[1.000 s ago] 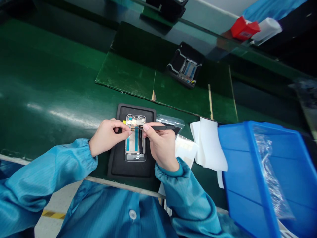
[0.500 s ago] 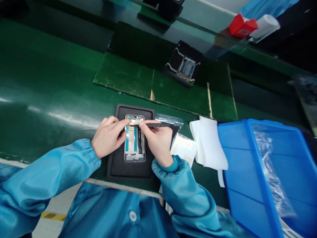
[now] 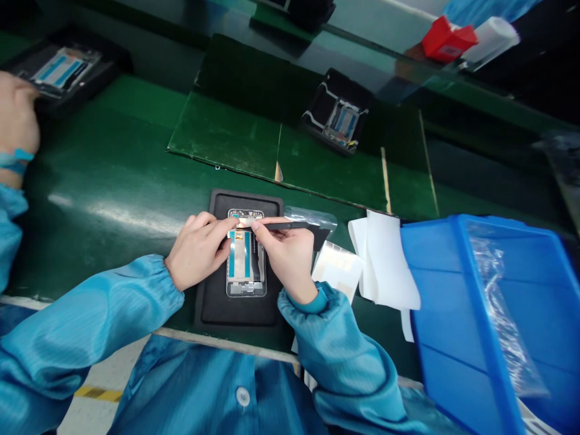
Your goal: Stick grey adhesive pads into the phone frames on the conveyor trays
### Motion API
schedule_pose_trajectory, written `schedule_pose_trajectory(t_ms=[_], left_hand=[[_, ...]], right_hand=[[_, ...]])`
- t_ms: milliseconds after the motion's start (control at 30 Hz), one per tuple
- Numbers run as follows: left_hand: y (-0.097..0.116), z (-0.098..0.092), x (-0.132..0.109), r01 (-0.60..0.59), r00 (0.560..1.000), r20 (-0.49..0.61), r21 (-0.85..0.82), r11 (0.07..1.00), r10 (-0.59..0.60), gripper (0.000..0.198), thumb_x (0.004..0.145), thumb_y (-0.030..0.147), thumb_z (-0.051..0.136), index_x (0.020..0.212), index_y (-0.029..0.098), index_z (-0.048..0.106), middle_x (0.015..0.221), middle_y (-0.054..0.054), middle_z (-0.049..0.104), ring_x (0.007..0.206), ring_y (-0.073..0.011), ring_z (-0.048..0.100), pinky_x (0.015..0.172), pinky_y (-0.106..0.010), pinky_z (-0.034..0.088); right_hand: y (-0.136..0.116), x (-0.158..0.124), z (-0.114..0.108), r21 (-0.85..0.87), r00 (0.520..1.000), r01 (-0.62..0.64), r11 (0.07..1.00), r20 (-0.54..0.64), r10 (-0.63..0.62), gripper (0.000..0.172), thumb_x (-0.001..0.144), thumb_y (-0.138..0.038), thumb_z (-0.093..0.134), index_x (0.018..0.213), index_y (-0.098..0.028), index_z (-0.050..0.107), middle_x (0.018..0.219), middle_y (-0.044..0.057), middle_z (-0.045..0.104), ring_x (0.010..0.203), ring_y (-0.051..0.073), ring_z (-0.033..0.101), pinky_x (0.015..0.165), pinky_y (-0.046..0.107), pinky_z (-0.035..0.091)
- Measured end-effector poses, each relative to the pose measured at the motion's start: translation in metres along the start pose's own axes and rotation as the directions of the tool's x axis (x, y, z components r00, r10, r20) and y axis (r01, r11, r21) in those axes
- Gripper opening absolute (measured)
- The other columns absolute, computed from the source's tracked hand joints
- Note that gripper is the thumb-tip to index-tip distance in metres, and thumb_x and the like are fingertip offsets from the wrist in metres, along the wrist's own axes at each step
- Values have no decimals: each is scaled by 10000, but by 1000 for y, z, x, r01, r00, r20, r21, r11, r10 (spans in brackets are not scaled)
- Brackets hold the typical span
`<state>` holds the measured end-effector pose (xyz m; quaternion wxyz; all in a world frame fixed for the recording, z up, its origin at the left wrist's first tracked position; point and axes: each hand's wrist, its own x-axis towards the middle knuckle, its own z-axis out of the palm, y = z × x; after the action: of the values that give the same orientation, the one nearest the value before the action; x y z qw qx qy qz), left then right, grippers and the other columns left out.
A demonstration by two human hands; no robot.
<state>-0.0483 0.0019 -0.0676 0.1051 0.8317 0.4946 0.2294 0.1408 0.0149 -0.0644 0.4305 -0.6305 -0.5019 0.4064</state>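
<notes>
On the green counter [image 3: 113, 181], a blue bin [image 3: 441, 302] holds crumpled clear plastic [image 3: 505, 326], and a black tray [image 3: 211, 302] carries the opened phone [image 3: 240, 260], which seems partway through: many parts sit in its frame, still uncovered, and work near its upper end looks unfinished. The right hand [image 3: 292, 257] has its grip pinched round a slim black tool [image 3: 285, 226], while the left hand [image 3: 197, 251] reaches the phone's upper part, its grip too hidden to tell

The shiny blue smock [image 3: 194, 383] has gathered cuffs [image 3: 164, 287].
</notes>
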Motion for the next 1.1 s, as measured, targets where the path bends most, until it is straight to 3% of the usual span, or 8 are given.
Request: schedule_pose_trajectory(t_ms=[433, 567, 733, 833, 967, 1100], left_hand=[[0, 1, 0, -26, 1000, 4, 30, 999, 26, 316, 947, 193, 534, 1259, 207, 579, 1009, -34, 725, 934, -222, 574, 739, -375, 401], [1, -2, -1, -107, 994, 36, 142, 984, 102, 338, 966, 182, 506, 1298, 182, 570, 946, -59, 717, 950, -235, 578, 719, -380, 395], [7, -11, 0, -266, 958, 178, 266, 927, 224, 441, 989, 153, 422, 1423, 104, 481, 1072, -110, 723, 922, -254, 581, 736, -410, 406], [12, -15, 0, -327, 934, 245, 296, 898, 259, 470, 981, 131, 376, 1438, 87, 474, 1197, -142, 693, 902, -271, 580, 735, -436, 416], [16, -18, 3, -352, 926, 249, 292, 889, 284, 504, 948, 92, 367, 1438, 93, 483, 1283, -177, 653, 919, -295, 595, 754, -472, 438], [30, -19, 13, -332, 939, 200, 300, 894, 281, 474, 956, 102, 394, 1419, 104, 496, 1168, -169, 693, 926, -300, 604, 731, -458, 434]], right_hand=[[-4, 1, 0, 22, 1000, 3, 1000, 20, -3, 172, 773, -348, 790, 797, -181, 757, 784, 52, 785, 687, 209, 745, 629, 297, 606], [-2, 1, -1, -2, 999, 14, 1000, 38, -14, 202, 778, -378, 783, 798, -179, 758, 800, 57, 784, 700, 211, 742, 645, 299, 603], [-8, -1, -9, -7, 999, 48, 999, 8, -48, 221, 792, -399, 772, 815, -179, 763, 818, 56, 783, 732, 215, 744, 700, 317, 613], [-20, -5, -30, -4, 991, 101, 995, -91, -101, 213, 800, -387, 771, 819, -176, 756, 833, 61, 778, 739, 215, 739, 713, 334, 617], [-28, -19, -82, -49, 952, 150, 987, -261, -158, 199, 773, -377, 805, 822, -191, 752, 800, 49, 763, 711, 210, 722, 687, 346, 613], [-2, -47, -133, -47, 930, 110, 993, -347, -120, 192, 759, -365, 827, 828, -200, 758, 806, 47, 759, 686, 194, 700, 660, 336, 591]])
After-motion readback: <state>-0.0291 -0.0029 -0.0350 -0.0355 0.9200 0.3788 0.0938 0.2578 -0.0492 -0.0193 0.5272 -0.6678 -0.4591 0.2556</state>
